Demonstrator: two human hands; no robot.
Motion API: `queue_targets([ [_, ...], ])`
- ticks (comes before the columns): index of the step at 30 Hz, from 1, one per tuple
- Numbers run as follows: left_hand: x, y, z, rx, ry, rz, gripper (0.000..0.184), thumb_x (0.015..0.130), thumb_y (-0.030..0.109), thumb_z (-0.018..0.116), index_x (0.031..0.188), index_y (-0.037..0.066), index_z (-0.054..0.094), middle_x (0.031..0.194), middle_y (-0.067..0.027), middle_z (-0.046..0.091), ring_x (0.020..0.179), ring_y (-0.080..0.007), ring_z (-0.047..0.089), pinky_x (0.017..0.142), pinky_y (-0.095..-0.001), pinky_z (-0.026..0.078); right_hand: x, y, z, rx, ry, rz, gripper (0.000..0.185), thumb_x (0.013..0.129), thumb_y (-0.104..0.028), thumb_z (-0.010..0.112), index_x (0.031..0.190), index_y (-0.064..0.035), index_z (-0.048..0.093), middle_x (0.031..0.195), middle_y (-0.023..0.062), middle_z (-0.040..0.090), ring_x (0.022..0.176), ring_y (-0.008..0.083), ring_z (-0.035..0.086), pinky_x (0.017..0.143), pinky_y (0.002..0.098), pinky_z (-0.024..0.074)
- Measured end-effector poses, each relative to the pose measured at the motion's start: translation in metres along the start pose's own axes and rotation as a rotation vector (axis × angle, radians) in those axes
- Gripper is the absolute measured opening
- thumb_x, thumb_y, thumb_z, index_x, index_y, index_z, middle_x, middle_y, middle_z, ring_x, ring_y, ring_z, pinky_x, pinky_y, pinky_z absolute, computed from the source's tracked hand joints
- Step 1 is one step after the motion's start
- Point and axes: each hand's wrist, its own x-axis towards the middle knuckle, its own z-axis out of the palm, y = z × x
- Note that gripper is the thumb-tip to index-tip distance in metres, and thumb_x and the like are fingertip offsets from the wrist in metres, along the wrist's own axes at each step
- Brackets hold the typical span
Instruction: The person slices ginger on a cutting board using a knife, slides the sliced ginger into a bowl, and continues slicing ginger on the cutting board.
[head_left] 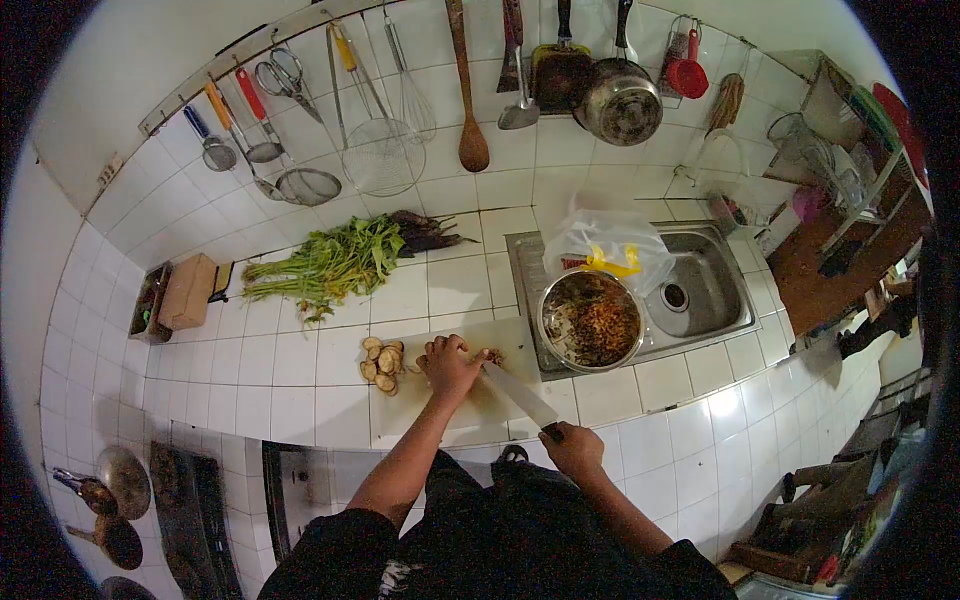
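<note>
Holding the knife (520,393) by its dark handle, the right grip (574,452) is clamped on it near the front edge of the white desk (285,345). The blade slants over the cutting board (455,415), and its tip is close to the fingers of the left grip (452,368). The left grip is bent low over the board. I cannot tell if it is pinching something. A few small brown bits (496,356) lie by the blade tip. Round, pale slices (383,364) sit in a pile at the left side of the board. Green leafy stems (345,262) lie farther back on the desk. A round metal bowl (590,320) full of bits of food is at the left part of the sink (710,285). A clear plastic bag (605,240) is just behind the bowl.
</note>
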Motion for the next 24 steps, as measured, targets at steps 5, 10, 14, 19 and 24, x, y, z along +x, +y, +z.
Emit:
queue_targets([
  [5,0.002,-0.012,0.005,-0.03,0.045,-0.009,0.029,0.074,0.042,0.077,0.084,0.018,0.064,0.095,-0.0028,0.06,0.1,-0.0275,0.053,0.08,-0.0492,0.035,-0.005,0.001,-0.011,-0.032,-0.014,0.016,0.044,0.086,-0.055,0.057,0.101,-0.0147,0.07,0.086,0.0134,0.071,0.084,0.0363,0.068,0.072,0.049,0.0532],
  [10,-0.002,-0.038,0.005,-0.114,0.03,0.027,0.016,0.078,0.035,0.074,0.08,0.02,0.069,0.089,-0.0012,0.066,0.093,-0.025,0.057,0.08,-0.0501,0.037,0.0,0.007,-0.01,-0.008,0.059,0.008,0.038,0.084,-0.049,0.065,0.098,-0.0155,0.073,0.085,0.011,0.072,0.08,0.0318,0.069,0.071,0.0438,0.0546],
  [14,-0.005,-0.05,-0.002,-0.253,-0.049,0.064,0.012,0.079,0.031,0.073,0.083,0.019,0.074,0.084,-0.0018,0.07,0.086,-0.025,0.062,0.08,-0.0485,0.042,0.0,0.001,-0.015,0.021,0.065,-0.004,0.038,0.084,-0.05,0.065,0.098,-0.0157,0.073,0.085,0.0103,0.072,0.081,0.0314,0.069,0.071,0.0437,0.0546],
  [19,0.006,-0.073,-0.017,-0.251,-0.056,0.032,0.015,0.08,0.03,0.072,0.089,0.018,0.075,0.086,-0.0031,0.071,0.086,-0.0253,0.065,0.078,-0.0412,0.049,0.005,0.002,-0.005,0.079,0.067,-0.032,0.04,0.085,-0.051,0.064,0.096,-0.0142,0.073,0.082,0.0117,0.072,0.081,0.0336,0.069,0.071,0.0446,0.0542],
  [24,0.002,-0.099,-0.048,-0.226,-0.141,-0.051,0.025,0.072,0.035,0.078,0.089,0.017,0.076,0.084,-0.0047,0.072,0.079,-0.0233,0.067,0.073,-0.0383,0.05,0.004,-0.007,-0.008,0.115,0.028,-0.015,0.042,0.087,-0.054,0.059,0.093,-0.0137,0.072,0.082,0.0152,0.07,0.08,0.0381,0.067,0.07,0.0486,0.053],
])
